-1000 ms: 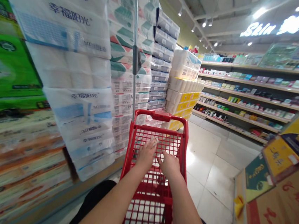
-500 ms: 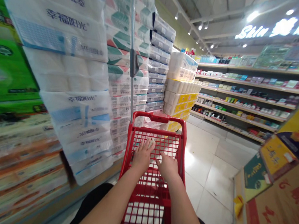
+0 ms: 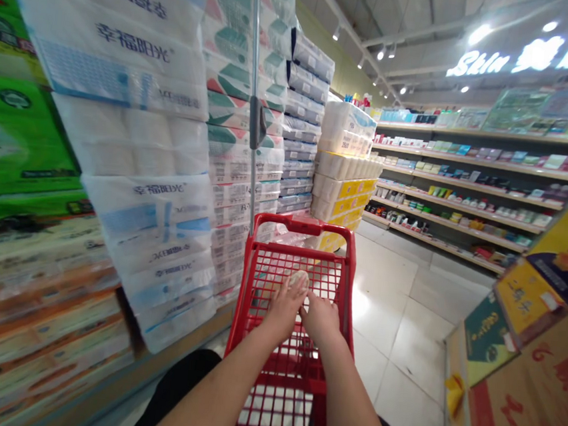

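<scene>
My left hand (image 3: 285,307) is held out over the red shopping cart (image 3: 351,266), its fingers close together. A small pale, crumpled thing (image 3: 299,281) shows at its fingertips; its kind is not clear. Right beside it is my right hand (image 3: 323,318), thumb and index finger apart and pointing at the left hand, the other fingers bent. The two hands meet or nearly meet, and I cannot tell whether they touch. Neither hand grips the cart's handle bar (image 3: 305,226). Below my hands runs the cart's red grid.
Tall stacks of wrapped toilet rolls (image 3: 155,140) and tissue packs (image 3: 300,124) line the left side. Shelves of small boxes and bottles (image 3: 471,150) stand ahead on the right. Cardboard boxes (image 3: 538,391) edge the near right. Tiled floor (image 3: 380,303) runs between them.
My left hand has moved right, close against the right hand, and its spread fingers have come together. The pale thing at its fingertips shows more. The cart has barely shifted.
</scene>
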Available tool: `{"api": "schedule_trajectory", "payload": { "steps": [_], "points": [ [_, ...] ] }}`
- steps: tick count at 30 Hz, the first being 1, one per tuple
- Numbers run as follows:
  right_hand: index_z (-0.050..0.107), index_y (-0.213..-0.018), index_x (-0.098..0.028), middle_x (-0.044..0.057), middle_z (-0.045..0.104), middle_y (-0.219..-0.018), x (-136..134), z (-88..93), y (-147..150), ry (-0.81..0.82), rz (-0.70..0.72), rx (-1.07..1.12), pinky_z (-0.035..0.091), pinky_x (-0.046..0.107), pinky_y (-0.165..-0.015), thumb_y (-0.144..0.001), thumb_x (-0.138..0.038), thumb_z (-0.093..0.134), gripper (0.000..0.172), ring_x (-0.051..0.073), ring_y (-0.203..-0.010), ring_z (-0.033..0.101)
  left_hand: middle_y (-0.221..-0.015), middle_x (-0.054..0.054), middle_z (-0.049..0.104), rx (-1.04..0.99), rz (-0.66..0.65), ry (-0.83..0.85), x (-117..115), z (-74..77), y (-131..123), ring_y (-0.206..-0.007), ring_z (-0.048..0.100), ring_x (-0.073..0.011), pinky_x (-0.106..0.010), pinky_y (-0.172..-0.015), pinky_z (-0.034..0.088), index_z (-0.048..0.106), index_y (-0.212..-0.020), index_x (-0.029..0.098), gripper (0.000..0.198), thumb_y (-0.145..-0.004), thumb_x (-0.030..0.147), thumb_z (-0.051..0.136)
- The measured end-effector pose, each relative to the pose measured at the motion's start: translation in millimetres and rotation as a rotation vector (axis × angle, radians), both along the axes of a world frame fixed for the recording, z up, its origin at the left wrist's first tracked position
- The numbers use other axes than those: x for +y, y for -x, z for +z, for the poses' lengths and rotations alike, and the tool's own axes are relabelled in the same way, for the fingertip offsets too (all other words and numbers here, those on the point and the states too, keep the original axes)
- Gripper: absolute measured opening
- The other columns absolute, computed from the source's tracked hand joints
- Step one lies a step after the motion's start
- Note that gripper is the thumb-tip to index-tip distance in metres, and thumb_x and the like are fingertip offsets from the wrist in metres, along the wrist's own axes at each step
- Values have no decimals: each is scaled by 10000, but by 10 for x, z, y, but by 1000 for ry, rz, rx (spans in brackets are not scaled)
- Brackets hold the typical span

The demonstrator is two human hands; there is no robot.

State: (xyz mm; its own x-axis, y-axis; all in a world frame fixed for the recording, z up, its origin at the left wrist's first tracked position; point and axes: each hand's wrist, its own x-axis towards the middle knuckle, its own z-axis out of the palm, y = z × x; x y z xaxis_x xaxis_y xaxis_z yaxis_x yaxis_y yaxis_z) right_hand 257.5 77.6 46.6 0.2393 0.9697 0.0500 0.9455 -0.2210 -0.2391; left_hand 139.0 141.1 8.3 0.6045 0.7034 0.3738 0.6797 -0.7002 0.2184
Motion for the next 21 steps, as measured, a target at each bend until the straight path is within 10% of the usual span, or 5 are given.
{"api": "schedule_trajectory", "payload": {
  "steps": [7,12,18,21],
  "points": [
    [541,-1273,-228,109,688,-1135,-25,5,5,-20,-3,7,357,409,-925,-919,-418,487,405,288,-1115,580,-1568,-132,271,-184,426,-145,196,137,202,-1401,298,-294,-446,-1134,330,499,-1351,96,549,-809,29,449],
    [563,-1233,-217,111,693,-1115,-9,2,-7,-22,4,-4,369,420,-908,-916,-381,482,366,294,-1100,589,-1500,-33,426,30,129,-120,-60,138,19,-1435,222,-302,-548,-1114,299,511,-1362,265,495,-879,180,448],
    [553,-1251,-226,103,689,-1131,-8,6,-12,-24,-5,-8,364,420,-929,-918,-417,484,390,293,-1106,586,-1588,-17,251,-36,408,-117,36,142,63,-1377,309,-360,-552,-1061,353,496,-1376,284,473,-904,285,466],
    [554,-1252,-218,108,690,-1126,-2,14,-24,-16,-1,-4,365,424,-928,-919,-417,483,394,296,-1110,584,-1552,-31,334,-37,279,-90,53,130,63,-1391,288,-349,-530,-1071,366,489,-1386,253,474,-914,269,446]
  ]
}}
